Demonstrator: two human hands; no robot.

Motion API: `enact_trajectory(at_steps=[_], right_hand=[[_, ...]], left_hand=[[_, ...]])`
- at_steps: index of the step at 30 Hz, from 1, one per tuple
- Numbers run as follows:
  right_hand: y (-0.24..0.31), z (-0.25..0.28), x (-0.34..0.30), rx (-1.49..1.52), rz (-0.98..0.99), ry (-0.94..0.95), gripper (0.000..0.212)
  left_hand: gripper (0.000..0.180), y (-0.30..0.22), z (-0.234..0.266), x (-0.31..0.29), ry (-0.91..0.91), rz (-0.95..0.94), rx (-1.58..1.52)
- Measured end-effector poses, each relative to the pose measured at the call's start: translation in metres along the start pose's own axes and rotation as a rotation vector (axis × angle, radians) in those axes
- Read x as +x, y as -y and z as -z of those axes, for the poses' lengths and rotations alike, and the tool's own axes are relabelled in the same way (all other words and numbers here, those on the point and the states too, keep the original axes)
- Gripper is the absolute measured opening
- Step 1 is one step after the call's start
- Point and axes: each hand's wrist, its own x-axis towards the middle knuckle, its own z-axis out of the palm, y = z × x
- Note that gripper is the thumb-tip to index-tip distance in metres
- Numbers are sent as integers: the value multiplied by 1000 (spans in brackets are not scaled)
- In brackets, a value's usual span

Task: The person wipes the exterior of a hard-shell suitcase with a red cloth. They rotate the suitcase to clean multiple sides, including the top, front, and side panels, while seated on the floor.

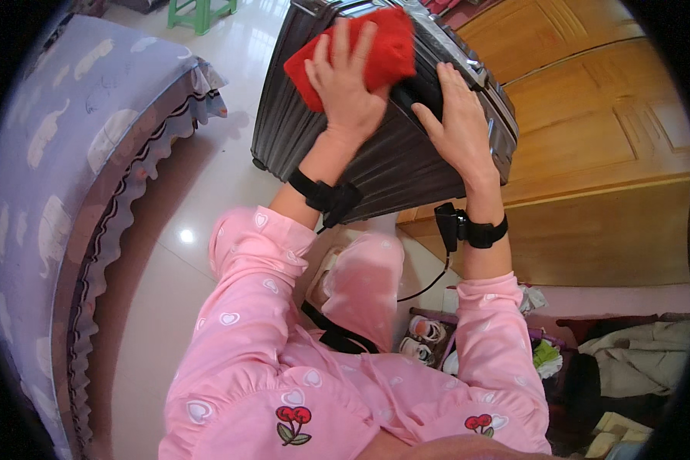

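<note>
A dark grey ribbed suitcase (pixel 307 138) stands tilted in front of me, at the top middle. My left hand (pixel 349 92) holds a red cloth (pixel 395 46) against its ribbed face, fingers spread over the fabric. Close by on the right, my right hand (pixel 458 123) lies flat along the suitcase near its edge, fingers straight and thumb apart. A black part (pixel 422 92), perhaps a handle, shows between the two hands. Part of the suitcase's upper side is hidden by the cloth.
On the left is a bed with a purple-grey frilled cover (pixel 130 84). A wooden cabinet (pixel 590 115) stands to the right. Shoes (pixel 425 331) and piled clothes (pixel 644 353) lie at the lower right. A green stool (pixel 199 15) is at the far left on the tiled floor (pixel 153 299).
</note>
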Motion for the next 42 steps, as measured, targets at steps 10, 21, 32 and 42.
enact_trajectory(at_steps=[10,21,32,42], right_hand=[[-24,39,-47,-84,-90,17,73],[-19,38,-63,150,-130,-50,65],[-48,32,-76,303,-90,-158,63],[-26,29,-67,301,-92,-237,68]], left_hand=[[80,-11,15,-2,198,-156,188],[83,-81,1,-12,452,-417,150],[61,-65,13,29,411,-391,216],[53,-87,0,16,430,-448,71]])
